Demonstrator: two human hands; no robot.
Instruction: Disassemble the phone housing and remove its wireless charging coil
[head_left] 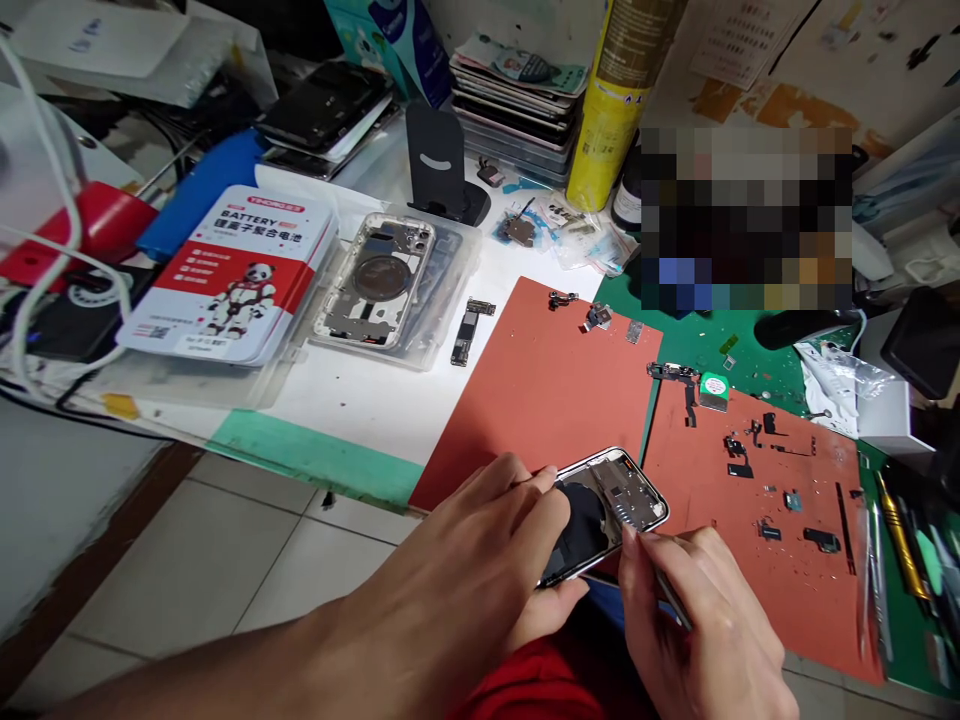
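Note:
An opened phone housing with a silver frame is tilted over the near edge of the orange mat. My left hand grips it by its left end, fingers across the top and thumb underneath, hiding that part. Inside the frame are a black round pad and grey metal plates. My right hand is closed in a pinch around a slim grey metal tool. The tool's tip is hidden by my fingers at the housing's lower right edge, so I cannot tell what it touches.
Small phone parts lie scattered over the right orange mat. A circuit board and another phone housing are further left, beside a battery box. Behind stand a black phone stand and a yellow can. Screwdrivers lie right.

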